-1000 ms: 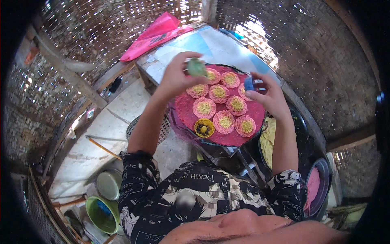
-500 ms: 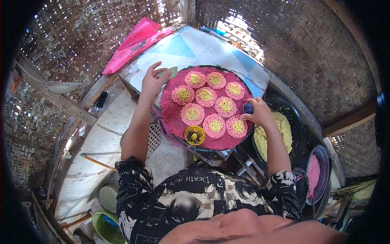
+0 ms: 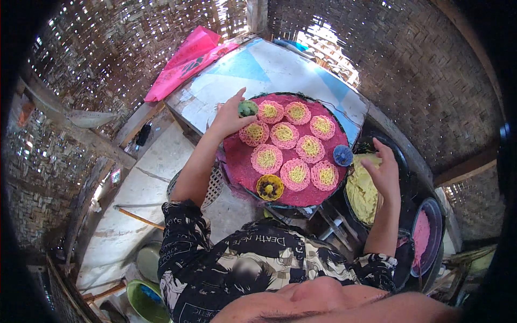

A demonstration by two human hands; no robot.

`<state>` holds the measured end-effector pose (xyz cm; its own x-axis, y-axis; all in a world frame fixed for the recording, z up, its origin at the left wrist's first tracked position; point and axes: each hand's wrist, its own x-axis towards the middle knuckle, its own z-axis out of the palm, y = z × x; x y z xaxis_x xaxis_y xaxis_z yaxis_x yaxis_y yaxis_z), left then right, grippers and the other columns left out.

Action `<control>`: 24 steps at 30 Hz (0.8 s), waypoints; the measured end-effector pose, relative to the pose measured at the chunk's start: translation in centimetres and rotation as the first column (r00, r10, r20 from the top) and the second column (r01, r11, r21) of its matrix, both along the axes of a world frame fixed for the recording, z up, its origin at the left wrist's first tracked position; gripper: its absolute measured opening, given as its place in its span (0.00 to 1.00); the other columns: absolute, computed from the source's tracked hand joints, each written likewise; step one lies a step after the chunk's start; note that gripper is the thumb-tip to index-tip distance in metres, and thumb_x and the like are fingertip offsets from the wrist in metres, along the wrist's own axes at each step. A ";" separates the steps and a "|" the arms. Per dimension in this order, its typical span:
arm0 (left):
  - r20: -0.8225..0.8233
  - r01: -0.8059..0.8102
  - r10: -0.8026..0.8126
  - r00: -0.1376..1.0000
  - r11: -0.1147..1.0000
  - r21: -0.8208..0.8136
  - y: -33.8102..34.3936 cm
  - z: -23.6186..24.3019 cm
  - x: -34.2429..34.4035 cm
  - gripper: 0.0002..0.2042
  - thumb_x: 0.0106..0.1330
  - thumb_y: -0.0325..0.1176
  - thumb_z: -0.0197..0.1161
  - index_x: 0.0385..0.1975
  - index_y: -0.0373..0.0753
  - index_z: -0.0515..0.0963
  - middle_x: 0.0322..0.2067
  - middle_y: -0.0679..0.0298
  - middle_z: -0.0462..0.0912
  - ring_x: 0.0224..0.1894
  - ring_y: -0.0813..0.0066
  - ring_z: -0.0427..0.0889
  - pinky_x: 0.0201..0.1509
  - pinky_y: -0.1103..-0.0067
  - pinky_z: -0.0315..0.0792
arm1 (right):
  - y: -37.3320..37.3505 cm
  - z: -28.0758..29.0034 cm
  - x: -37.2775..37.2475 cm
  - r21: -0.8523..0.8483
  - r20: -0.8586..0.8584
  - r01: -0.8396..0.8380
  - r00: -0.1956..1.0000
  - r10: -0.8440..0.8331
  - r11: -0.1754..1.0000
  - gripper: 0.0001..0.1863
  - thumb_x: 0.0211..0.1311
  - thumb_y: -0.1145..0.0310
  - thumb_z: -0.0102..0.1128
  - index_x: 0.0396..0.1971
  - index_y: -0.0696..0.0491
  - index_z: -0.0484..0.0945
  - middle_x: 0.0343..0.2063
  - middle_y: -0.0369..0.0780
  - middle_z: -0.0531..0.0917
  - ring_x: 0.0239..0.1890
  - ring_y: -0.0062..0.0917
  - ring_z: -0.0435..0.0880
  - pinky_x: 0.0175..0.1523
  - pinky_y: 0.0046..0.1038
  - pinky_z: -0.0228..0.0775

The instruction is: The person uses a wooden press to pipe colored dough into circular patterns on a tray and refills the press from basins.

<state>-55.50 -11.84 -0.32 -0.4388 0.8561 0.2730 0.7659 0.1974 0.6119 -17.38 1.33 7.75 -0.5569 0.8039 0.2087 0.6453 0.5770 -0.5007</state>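
Note:
Several round lacy pieces [image 3: 285, 135], pink around yellow centres, lie on a round magenta board [image 3: 237, 161]. My left hand [image 3: 230, 117] is at the board's far left rim, fingers spread around a small green fluted cup [image 3: 248, 109]; whether they touch it is hard to tell. At the right rim stands a blue fluted cup [image 3: 343, 155]. Just right of it my right hand [image 3: 385, 171] hovers open and empty over a tub of yellow dough [image 3: 362, 194]. A yellow fluted cup [image 3: 270, 187] with a dark middle sits at the board's near left.
Under the board is a white and blue tabletop [image 3: 291, 75]. A pink plastic bag [image 3: 188, 62] hangs over its left edge. To the lower right a clear tub [image 3: 435, 237] holds pink dough [image 3: 422, 232]. A green basin [image 3: 142, 301] stands lower left. Woven walls [image 3: 398, 70] surround the table.
My right hand has let go of the blue cup and drawn away to the right. The green cup, tilted in my left hand before, now sits at the board's rim. The view has shifted slightly.

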 end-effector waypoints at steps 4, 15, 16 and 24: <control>0.031 0.021 -0.020 0.999 0.999 -0.030 0.1 -0.5 -0.6 0.48 0.37 0.49 0.69 0.59 0.41 0.51 0.48 0.53 0.69 0.53 0.59 0.66 0.57 0.59 0.52 | -1.4 0.6 3.4 -0.052 -0.124 0.090 0.988 -0.096 0.995 0.33 0.39 0.63 0.65 0.51 0.51 0.66 0.44 0.40 0.72 0.42 0.29 0.73 0.45 0.29 0.65; 0.037 -0.100 0.097 0.995 0.807 0.582 -5.2 2.1 4.3 0.24 0.54 0.35 0.56 0.50 0.30 0.62 0.51 0.53 0.64 0.55 0.64 0.62 0.57 0.70 0.57 | -8.7 -0.4 22.8 0.294 -0.578 0.683 0.684 -0.444 0.669 0.11 0.53 0.64 0.56 0.25 0.59 0.77 0.32 0.38 0.77 0.30 0.20 0.74 0.37 0.19 0.63; -0.013 -0.067 0.101 0.995 0.746 0.663 -7.0 1.4 3.5 0.24 0.54 0.37 0.57 0.48 0.29 0.64 0.48 0.53 0.67 0.52 0.63 0.65 0.55 0.69 0.59 | -9.5 -1.0 24.7 0.328 -0.653 0.734 0.631 -0.420 0.594 0.13 0.54 0.63 0.55 0.23 0.58 0.77 0.30 0.38 0.77 0.26 0.17 0.72 0.33 0.17 0.62; -0.296 0.374 -0.230 0.927 0.520 0.768 -3.8 -3.0 28.9 0.18 0.59 0.36 0.49 0.42 0.27 0.64 0.39 0.49 0.71 0.41 0.59 0.72 0.50 0.69 0.64 | -17.7 -10.4 46.2 -0.128 -0.718 0.990 -0.051 -0.694 0.059 0.18 0.62 0.60 0.44 0.27 0.58 0.77 0.24 0.36 0.77 0.21 0.16 0.68 0.27 0.20 0.60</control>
